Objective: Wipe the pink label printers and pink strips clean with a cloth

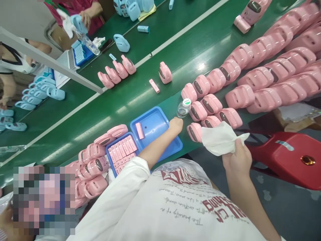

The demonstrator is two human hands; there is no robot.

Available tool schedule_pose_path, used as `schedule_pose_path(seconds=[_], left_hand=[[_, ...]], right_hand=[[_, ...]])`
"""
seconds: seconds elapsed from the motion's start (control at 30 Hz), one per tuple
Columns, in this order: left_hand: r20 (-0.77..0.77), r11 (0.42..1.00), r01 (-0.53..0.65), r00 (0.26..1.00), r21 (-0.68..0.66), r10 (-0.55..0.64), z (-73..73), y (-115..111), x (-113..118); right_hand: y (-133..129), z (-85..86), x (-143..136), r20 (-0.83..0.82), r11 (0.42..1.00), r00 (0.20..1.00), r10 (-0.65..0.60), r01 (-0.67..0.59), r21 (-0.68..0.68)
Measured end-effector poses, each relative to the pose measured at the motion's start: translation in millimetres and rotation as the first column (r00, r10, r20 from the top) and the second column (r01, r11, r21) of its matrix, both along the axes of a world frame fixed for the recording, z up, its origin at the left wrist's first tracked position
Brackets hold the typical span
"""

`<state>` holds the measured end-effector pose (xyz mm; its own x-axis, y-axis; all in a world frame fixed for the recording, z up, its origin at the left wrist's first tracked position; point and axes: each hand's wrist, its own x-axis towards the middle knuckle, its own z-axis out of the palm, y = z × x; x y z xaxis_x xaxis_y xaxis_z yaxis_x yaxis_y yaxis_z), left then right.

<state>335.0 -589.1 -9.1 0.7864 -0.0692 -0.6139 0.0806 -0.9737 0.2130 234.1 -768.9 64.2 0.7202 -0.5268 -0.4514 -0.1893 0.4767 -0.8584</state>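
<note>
Green table (140,97), red stool (288,157).

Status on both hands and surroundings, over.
Right hand gripping white cloth. Left hand beside clear bottle, grip unclear. Pink casings crowd the bottle.

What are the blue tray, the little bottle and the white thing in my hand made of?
Blue tray: probably smooth plastic, since it has moulded rims and soft shine.
Bottle: clear and glossy; glass or plastic, I can't tell.
White sheet: matte, thin and creased, so paper or soft cloth.
</note>
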Motion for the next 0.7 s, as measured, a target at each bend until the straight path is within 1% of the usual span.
schedule_pose_path(seconds=[0.07,0.1,0.17,0.2,0.27,0.3,0.33,0.37,0.4,0.43,0.47,0.5,0.53,0.57,0.6,0.63,0.67,0.7], left_hand=[[0.012,0.988,-0.125,0.992,-0.090,0.127,7.9,18,-6],[0.013,0.970,-0.189,0.981,-0.154,0.193,13.4,30,-12],[0.001,0.904,-0.297,0.950,-0.308,0.313,27.2,56,-28],[-0.008,0.853,-0.345,0.928,-0.393,0.372,35.3,69,-39],[-0.037,0.723,-0.428,0.872,-0.543,0.488,53.3,89,-66],[-0.050,0.660,-0.457,0.842,-0.597,0.537,62.7,96,-80],[-0.073,0.585,-0.482,0.808,-0.652,0.585,72.2,100,-95],[-0.116,0.481,-0.506,0.766,-0.717,0.633,81.7,103,-109],[-0.188,0.334,-0.522,0.714,-0.784,0.674,91.0,104,-122],[-0.279,0.158,-0.523,0.658,-0.837,0.699,100.0,104,-133],[-0.376,-0.028,-0.505,0.604,-0.863,0.702,108.6,103,-143],[-0.471,-0.199,-0.477,0.561,-0.856,0.681,116.8,103,-151],[-0.549,-0.333,-0.450,0.537,-0.829,0.641,124.5,103,-158],[-0.601,-0.419,-0.433,0.534,-0.798,0.594,131.5,103,-165],[-0.638,-0.485,-0.416,0.545,-0.769,0.544,137.8,104,-171],[-0.659,-0.536,-0.398,0.564,-0.745,0.497,143.3,106,-177],[-0.664,-0.569,-0.378,0.589,-0.730,0.460,147.8,107,-183],[-0.656,-0.587,-0.356,0.612,-0.727,0.441,151.2,109,-189]], right_hand=[[0,-0.1,3,0.022,1.000,1.000,-0.016,0.015,0.017],[0,-0.1,5,0.034,0.999,0.999,-0.033,0.032,0.022],[2,-0.1,10,0.051,0.998,0.997,-0.063,0.061,0.029],[4,-0.1,12,0.055,0.998,0.997,-0.063,0.061,0.034],[12,0.1,18,0.056,0.998,0.998,-0.031,0.028,0.056],[17,0.5,21,0.056,0.997,0.998,-0.005,0.001,0.072],[25,1.2,23,0.059,0.995,0.998,0.027,-0.032,0.093],[33,2.4,25,0.065,0.991,0.996,0.060,-0.067,0.113],[43,4.1,26,0.076,0.985,0.992,0.102,-0.112,0.133],[53,6.5,27,0.090,0.975,0.985,0.149,-0.161,0.150],[64,9.5,27,0.108,0.962,0.973,0.203,-0.219,0.166],[75,13.1,27,0.124,0.944,0.958,0.257,-0.276,0.181],[86,17.1,27,0.139,0.923,0.941,0.309,-0.332,0.196],[96,21.6,26,0.155,0.902,0.923,0.352,-0.379,0.207],[106,26.4,24,0.176,0.879,0.903,0.393,-0.425,0.215],[114,31.5,23,0.200,0.860,0.882,0.426,-0.463,0.214],[122,36.7,21,0.226,0.840,0.859,0.459,-0.502,0.204],[129,42.0,19,0.251,0.822,0.836,0.489,-0.537,0.189]])
